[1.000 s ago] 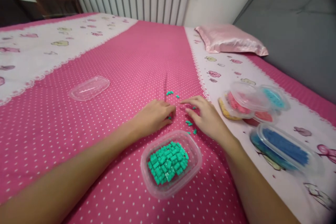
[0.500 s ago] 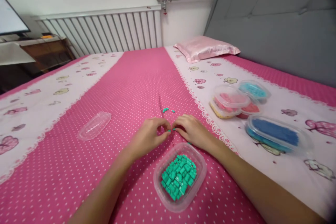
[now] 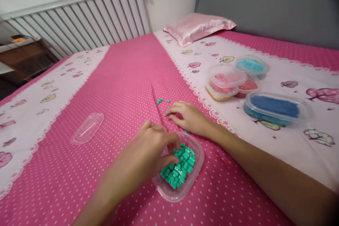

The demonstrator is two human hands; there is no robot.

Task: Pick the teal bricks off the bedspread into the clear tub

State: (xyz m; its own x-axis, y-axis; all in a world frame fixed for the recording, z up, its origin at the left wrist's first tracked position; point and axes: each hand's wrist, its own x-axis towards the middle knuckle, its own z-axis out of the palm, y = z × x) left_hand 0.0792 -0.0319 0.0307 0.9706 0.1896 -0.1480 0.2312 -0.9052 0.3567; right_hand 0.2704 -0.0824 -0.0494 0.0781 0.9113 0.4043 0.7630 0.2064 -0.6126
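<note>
My left hand (image 3: 152, 144) is over the clear plastic tub (image 3: 197, 180), its thumb and fingers apart above the small green toy bricks (image 3: 182, 166) heaped inside; nothing shows between them. Beyond the tub, my right hand (image 3: 189, 116) rests on the bedspread. A tiny green toy brick (image 3: 169, 115) shows between its thumb and fingertips. Several loose green bricks (image 3: 159, 101) lie just past that hand, and one more loose brick (image 3: 186, 131) sits by the tub's far rim, under the right wrist.
An oval clear lid (image 3: 88, 129) lies to the left on the pink dotted bedspread (image 3: 127, 74). On the right are lidded tubs of blue (image 3: 277, 107), pink (image 3: 226, 79), red (image 3: 248, 85) and turquoise (image 3: 251, 66) pieces. A pink pillow (image 3: 198, 26) lies farther back.
My left hand has moved back from beside the right hand to above the tub, and its pinch has opened. My right hand stays near the loose bricks. The view has tilted down.
</note>
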